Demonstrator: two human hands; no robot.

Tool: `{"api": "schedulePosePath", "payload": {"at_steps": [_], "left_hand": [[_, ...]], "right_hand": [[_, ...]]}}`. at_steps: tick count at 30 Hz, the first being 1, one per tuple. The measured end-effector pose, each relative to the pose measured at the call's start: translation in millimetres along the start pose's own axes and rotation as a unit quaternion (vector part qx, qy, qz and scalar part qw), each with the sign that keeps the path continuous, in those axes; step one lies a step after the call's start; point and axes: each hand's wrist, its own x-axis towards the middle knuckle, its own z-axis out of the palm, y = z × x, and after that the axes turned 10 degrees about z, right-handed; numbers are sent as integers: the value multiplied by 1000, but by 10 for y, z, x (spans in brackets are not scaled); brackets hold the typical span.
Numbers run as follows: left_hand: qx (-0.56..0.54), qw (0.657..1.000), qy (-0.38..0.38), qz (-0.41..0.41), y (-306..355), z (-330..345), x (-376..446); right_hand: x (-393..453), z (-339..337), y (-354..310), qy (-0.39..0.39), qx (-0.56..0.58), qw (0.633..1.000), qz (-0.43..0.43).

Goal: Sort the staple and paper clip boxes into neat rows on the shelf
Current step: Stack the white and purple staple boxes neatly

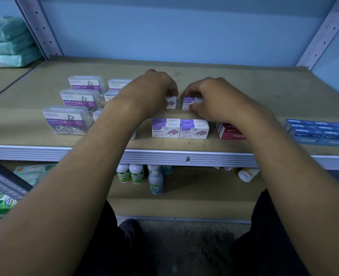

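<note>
1. Bottles [138, 173] stand on the lower shelf, nearest the camera.
2. Left hand [154, 90] curls its fingers round a small purple staple box [171, 102] mid-shelf.
3. Right hand [212, 98] pinches a second purple staple box [187, 103] just beside it (boxes apart).
4. Stacked purple staple boxes [180, 129] sit near the shelf [244, 86] front edge.
5. Paper clip boxes [79, 100] sit in rows at left; red staple box [229, 132] and blue staple boxes [317, 132] at right.

Both bare forearms extended forward and converging toward centre. Left hand [152, 90] palm down, fingers curled, pinching a small white-and-purple cardboard staple box [171, 102]. Right hand [210, 96] palm down, fingers curled around a second small white-and-purple cardboard box [187, 103]. Hands near, not touching.
</note>
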Motion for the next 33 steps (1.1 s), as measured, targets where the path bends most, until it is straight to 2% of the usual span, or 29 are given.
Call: {"api": "schedulePosePath", "payload": {"at_steps": [16, 33], "left_hand": [[-50, 997, 57, 21, 206, -165, -287], [-67, 997, 35, 13, 310, -198, -429]], "right_hand": [[-275, -220, -85, 30, 21, 998, -49], [-421, -226, -128, 0, 16, 999, -36]]}}
